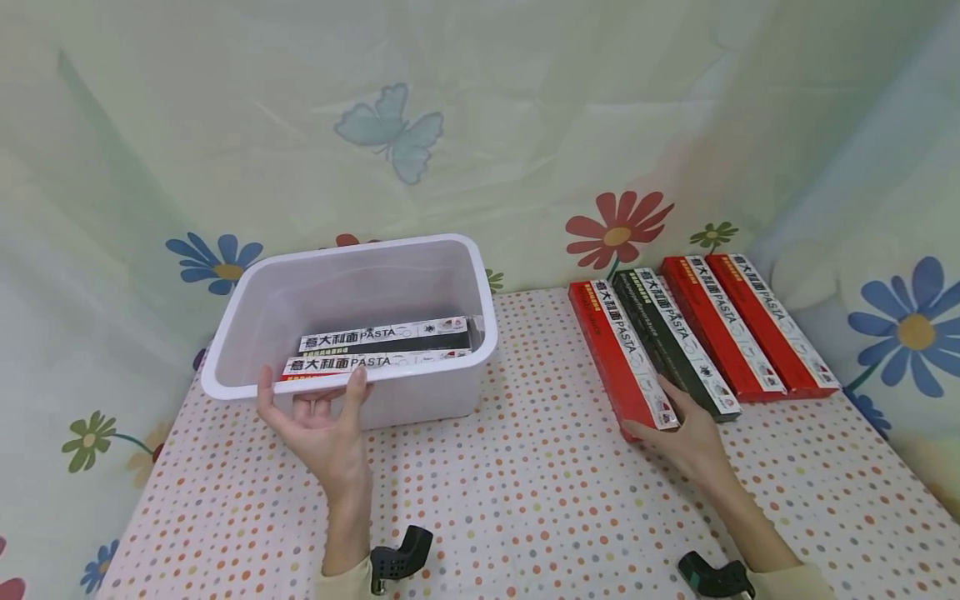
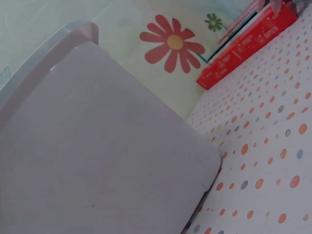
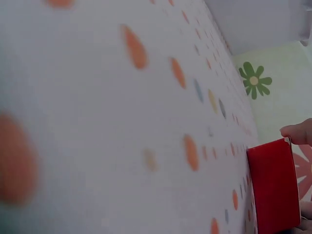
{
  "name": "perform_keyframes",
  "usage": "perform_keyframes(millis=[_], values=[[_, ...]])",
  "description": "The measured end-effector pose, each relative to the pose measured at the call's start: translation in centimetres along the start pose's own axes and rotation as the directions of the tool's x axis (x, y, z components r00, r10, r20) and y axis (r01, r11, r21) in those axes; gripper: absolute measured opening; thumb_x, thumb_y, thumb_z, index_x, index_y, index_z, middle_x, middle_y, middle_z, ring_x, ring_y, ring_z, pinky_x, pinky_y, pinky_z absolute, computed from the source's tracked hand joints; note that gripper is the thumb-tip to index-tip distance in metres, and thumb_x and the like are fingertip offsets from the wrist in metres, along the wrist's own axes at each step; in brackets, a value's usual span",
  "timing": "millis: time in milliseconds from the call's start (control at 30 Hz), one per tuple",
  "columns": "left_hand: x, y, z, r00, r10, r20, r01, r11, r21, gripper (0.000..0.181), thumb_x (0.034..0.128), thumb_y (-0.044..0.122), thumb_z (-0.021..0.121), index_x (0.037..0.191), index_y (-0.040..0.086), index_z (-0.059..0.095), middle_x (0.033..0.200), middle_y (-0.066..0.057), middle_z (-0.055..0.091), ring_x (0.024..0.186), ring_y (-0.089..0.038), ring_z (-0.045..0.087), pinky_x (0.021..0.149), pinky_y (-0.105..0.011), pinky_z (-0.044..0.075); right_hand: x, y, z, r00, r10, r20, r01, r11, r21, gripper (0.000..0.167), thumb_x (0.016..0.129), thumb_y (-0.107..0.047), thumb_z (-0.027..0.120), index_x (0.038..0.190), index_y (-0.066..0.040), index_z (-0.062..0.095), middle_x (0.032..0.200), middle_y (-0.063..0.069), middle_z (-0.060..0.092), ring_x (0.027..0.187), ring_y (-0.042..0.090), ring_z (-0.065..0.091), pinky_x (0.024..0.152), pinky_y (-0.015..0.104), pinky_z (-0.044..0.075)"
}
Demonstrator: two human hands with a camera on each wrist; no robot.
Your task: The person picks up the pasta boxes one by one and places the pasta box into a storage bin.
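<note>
A white plastic tub [image 1: 420, 392] stands at the left of the table, with a dark pasta box [image 1: 386, 335] and a red one [image 1: 375, 362] lying inside. My left hand [image 1: 322, 433] grips the tub's near rim, thumb and fingers spread along it. At the right, my right hand [image 1: 686, 437] pinches the near end of the leftmost red pasta box [image 1: 618, 358] between thumb and fingers. In the right wrist view the red box's end [image 3: 274, 187] shows beside the fingertips. The left wrist view shows the tub's outer wall [image 2: 107, 141].
Right of the held box lie a dark green pasta box [image 1: 675, 342] and two red boxes [image 1: 720, 333] [image 1: 772, 329]. A dotted cloth [image 1: 510, 500] covers the table. Behind it hangs a curtain [image 1: 510, 150] with flowers and a butterfly.
</note>
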State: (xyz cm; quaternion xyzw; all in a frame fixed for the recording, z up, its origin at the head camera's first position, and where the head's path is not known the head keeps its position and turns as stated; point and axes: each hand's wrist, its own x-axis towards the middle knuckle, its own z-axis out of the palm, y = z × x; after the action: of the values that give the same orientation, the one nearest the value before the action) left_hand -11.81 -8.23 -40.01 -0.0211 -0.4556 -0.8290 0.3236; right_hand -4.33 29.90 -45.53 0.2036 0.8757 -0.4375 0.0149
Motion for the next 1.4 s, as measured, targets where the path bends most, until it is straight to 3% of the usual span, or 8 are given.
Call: perform_keyframes(millis=[333, 567, 833, 967, 1233, 1300, 1367, 1400], values=[[0.0, -0.1, 0.1, 1.0, 0.0, 0.002, 0.0, 1.0, 0.007, 0.103, 0.0849, -0.015, 0.077, 0.163, 0.011, 0.015, 0.151, -0.027, 0.044, 0.12, -0.044, 0.061, 0.084, -0.043, 0.067, 0.0, 0.4, 1.3, 0.998, -0.01, -0.06, 0.012, 0.999, 0.035, 0.115, 0.088, -0.039, 0.084, 0.167, -0.005, 0.008, 0.159, 0.033, 0.029, 0.138, 0.048, 0.037, 0.109, 0.064, 0.044], [-0.1, 0.3, -0.4, 0.999, 0.03, -0.022, -0.029, 0.999, 0.03, 0.101, 0.0853, -0.016, 0.076, 0.162, 0.012, 0.018, 0.153, -0.025, 0.044, 0.125, -0.046, 0.058, 0.085, -0.043, 0.066, 1.0, 0.0, 3.3, 0.99, -0.061, -0.13, 0.067, 0.997, 0.042, 0.118, 0.082, -0.031, 0.09, 0.167, -0.003, 0.013, 0.156, 0.03, 0.035, 0.134, 0.044, 0.04, 0.107, 0.061, 0.046], [-0.5, 0.2, -0.4, 0.998, 0.041, -0.044, -0.039, 0.998, 0.054, 0.099, 0.0849, -0.015, 0.077, 0.161, 0.014, 0.022, 0.147, -0.027, 0.049, 0.107, -0.033, 0.065, 0.085, -0.043, 0.066, 2.0, 0.5, 3.8, 0.983, -0.074, -0.17, 0.081, 0.996, 0.034, 0.103, 0.088, -0.018, 0.083, 0.167, -0.006, 0.018, 0.157, 0.031, 0.037, 0.137, 0.047, 0.039, 0.108, 0.065, 0.046], [-1.0, -0.3, -0.1, 0.999, 0.034, -0.041, -0.031, 0.997, 0.076, 0.099, 0.0847, -0.015, 0.077, 0.161, 0.016, 0.022, 0.146, -0.026, 0.05, 0.106, -0.032, 0.065, 0.085, -0.044, 0.066, 2.2, 0.9, 3.0, 0.983, -0.032, -0.18, 0.045, 0.996, 0.072, 0.097, 0.089, -0.012, 0.079, 0.167, -0.011, 0.022, 0.158, 0.031, 0.037, 0.139, 0.047, 0.037, 0.11, 0.066, 0.044], [-2.0, -1.9, 1.8, 1.0, 0.019, 0.006, -0.02, 0.994, 0.108, 0.106, 0.0832, -0.014, 0.079, 0.164, 0.017, 0.018, 0.145, -0.02, 0.054, 0.098, -0.028, 0.064, 0.083, -0.042, 0.068, 1.0, 1.4, 0.1, 0.969, 0.146, -0.198, -0.115, 0.98, 0.162, 0.095, 0.093, -0.021, 0.079, 0.168, -0.025, 0.021, 0.17, 0.022, 0.024, 0.153, 0.043, 0.025, 0.121, 0.07, 0.034], [-2.1, -2.2, 2.2, 1.0, 0.017, 0.018, -0.018, 0.995, 0.103, 0.106, 0.0828, -0.013, 0.079, 0.164, 0.016, 0.017, 0.145, -0.02, 0.054, 0.098, -0.029, 0.064, 0.082, -0.043, 0.068, 0.5, 1.3, -0.9, 0.965, 0.172, -0.197, -0.141, 0.977, 0.162, 0.093, 0.094, -0.025, 0.079, 0.167, -0.029, 0.022, 0.17, 0.021, 0.024, 0.149, 0.042, 0.031, 0.115, 0.057, 0.049], [-2.2, -2.4, 2.6, 1.0, 0.009, 0.03, -0.012, 0.995, 0.099, 0.107, 0.0825, -0.013, 0.08, 0.164, 0.016, 0.017, 0.144, -0.021, 0.054, 0.097, -0.028, 0.064, 0.082, -0.043, 0.068, 0.2, 0.8, -2.2, 0.963, 0.181, -0.202, -0.15, 0.976, 0.159, 0.091, 0.096, -0.028, 0.077, 0.167, -0.031, 0.021, 0.17, 0.02, 0.026, 0.145, 0.039, 0.034, 0.099, 0.028, 0.058], [-2.3, -2.5, 2.7, 0.999, 0.005, 0.036, -0.009, 0.995, 0.098, 0.107, 0.0823, -0.013, 0.08, 0.164, 0.016, 0.017, 0.143, -0.022, 0.054, 0.097, -0.027, 0.064, 0.082, -0.044, 0.068, 0.0, 0.5, -2.9, 0.962, 0.174, -0.213, -0.142, 0.978, 0.156, 0.089, 0.096, -0.029, 0.077, 0.167, -0.032, 0.022, 0.169, 0.02, 0.028, 0.142, 0.037, 0.036, 0.088, 0.016, 0.056]])
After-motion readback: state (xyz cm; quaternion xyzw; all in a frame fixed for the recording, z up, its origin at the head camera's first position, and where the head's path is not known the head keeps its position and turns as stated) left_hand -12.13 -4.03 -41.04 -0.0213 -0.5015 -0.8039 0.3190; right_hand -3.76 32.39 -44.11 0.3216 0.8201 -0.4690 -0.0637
